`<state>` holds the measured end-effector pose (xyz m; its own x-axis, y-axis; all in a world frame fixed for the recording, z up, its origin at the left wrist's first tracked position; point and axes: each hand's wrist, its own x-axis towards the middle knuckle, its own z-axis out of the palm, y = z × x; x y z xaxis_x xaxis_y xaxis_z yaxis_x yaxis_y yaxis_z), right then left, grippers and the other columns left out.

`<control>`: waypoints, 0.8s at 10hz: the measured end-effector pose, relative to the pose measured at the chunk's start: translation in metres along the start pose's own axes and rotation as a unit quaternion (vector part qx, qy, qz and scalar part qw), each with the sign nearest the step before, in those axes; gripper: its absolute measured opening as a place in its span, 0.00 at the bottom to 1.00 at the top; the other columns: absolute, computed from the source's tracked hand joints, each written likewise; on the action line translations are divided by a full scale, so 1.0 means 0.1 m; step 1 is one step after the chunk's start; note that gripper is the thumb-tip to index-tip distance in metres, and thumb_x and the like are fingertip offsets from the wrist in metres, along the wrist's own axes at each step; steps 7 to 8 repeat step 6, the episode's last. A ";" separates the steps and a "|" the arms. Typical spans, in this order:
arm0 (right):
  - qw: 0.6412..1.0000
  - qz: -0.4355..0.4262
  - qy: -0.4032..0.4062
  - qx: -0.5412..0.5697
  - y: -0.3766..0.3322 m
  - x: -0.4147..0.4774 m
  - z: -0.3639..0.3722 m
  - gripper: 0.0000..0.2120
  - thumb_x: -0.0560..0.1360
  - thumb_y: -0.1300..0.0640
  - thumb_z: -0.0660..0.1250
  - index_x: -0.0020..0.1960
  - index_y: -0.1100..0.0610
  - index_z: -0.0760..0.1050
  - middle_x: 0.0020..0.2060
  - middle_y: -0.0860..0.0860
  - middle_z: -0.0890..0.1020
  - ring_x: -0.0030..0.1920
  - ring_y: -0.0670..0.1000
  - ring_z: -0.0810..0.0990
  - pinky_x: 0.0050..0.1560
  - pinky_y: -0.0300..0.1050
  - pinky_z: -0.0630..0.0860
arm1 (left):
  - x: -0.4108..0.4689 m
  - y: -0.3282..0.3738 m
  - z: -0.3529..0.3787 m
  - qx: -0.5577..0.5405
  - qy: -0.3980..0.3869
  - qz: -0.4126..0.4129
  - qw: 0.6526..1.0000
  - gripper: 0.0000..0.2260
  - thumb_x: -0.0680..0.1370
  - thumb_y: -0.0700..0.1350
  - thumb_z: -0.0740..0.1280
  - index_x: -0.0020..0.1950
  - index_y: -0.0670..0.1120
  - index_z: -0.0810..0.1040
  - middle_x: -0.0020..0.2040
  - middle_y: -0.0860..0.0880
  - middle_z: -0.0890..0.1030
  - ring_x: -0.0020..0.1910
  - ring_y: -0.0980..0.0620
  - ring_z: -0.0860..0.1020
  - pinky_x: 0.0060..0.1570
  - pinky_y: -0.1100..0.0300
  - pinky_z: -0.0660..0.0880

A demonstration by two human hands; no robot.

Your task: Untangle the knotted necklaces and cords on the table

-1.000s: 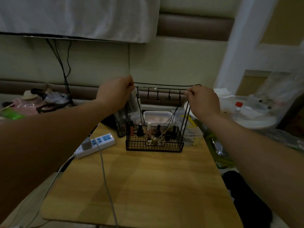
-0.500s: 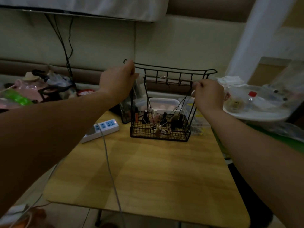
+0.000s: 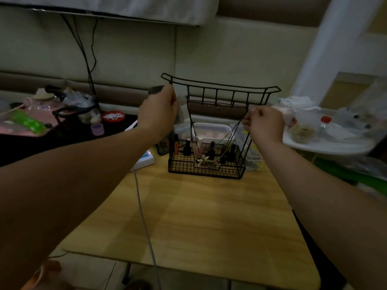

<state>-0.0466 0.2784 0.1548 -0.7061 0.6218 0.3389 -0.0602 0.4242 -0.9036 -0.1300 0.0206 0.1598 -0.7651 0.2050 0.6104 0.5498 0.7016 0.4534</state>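
Observation:
A black wire jewellery rack (image 3: 222, 88) with a mesh basket base (image 3: 206, 170) stands at the far edge of the wooden table (image 3: 201, 216). Dark cords (image 3: 227, 136) hang from its hook bar down into the basket, where a pale star-shaped pendant (image 3: 202, 159) lies among small dark bottles. My left hand (image 3: 159, 111) is curled at the rack's left upright, pinching something there. My right hand (image 3: 262, 124) is curled at the right upright, pinching the cords where they gather.
A white power strip (image 3: 144, 161) with a grey cable (image 3: 144, 216) crosses the table's left part. Behind the rack sit a clear plastic box (image 3: 211, 130) and a dark case. A cluttered side surface lies left, a white tray (image 3: 326, 143) with jars right.
The view has tilted down and the rack now looks closer. My right hand has dropped from the top bar to the cords at the right upright; my left hand stays at the left upright.

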 end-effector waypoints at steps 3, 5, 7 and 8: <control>0.997 0.028 -0.066 -0.041 0.40 -0.27 0.17 0.10 0.85 0.57 0.63 0.47 0.47 0.77 0.45 0.50 0.84 0.47 0.51 0.86 0.53 0.58 0.84 | -0.28 -0.09 0.35 0.035 -0.054 -0.019 0.998 0.05 0.85 0.49 0.62 0.51 0.50 0.69 0.41 0.50 0.76 0.39 0.45 0.77 0.36 0.53 0.71; 0.994 0.041 -0.097 -0.025 0.43 -0.39 0.13 0.08 0.84 0.58 0.63 0.50 0.50 0.80 0.44 0.51 0.85 0.46 0.51 0.86 0.53 0.58 0.84 | -0.39 -0.04 0.35 -0.014 -0.055 -0.029 0.998 0.06 0.85 0.50 0.63 0.53 0.49 0.72 0.45 0.46 0.81 0.42 0.43 0.80 0.41 0.46 0.79; 0.994 0.069 -0.079 -0.013 0.46 -0.41 0.12 0.12 0.84 0.59 0.63 0.66 0.54 0.76 0.50 0.51 0.84 0.47 0.48 0.85 0.51 0.51 0.84 | -0.46 -0.03 0.34 -0.041 -0.050 -0.040 0.997 0.05 0.84 0.50 0.64 0.56 0.50 0.70 0.46 0.47 0.81 0.42 0.45 0.81 0.42 0.45 0.82; 0.994 0.069 -0.079 -0.013 0.46 -0.41 0.12 0.12 0.84 0.59 0.63 0.66 0.54 0.76 0.50 0.51 0.84 0.47 0.48 0.85 0.51 0.51 0.84 | -0.46 -0.03 0.34 -0.041 -0.050 -0.040 0.997 0.05 0.84 0.50 0.64 0.56 0.50 0.70 0.46 0.47 0.81 0.42 0.45 0.81 0.42 0.45 0.82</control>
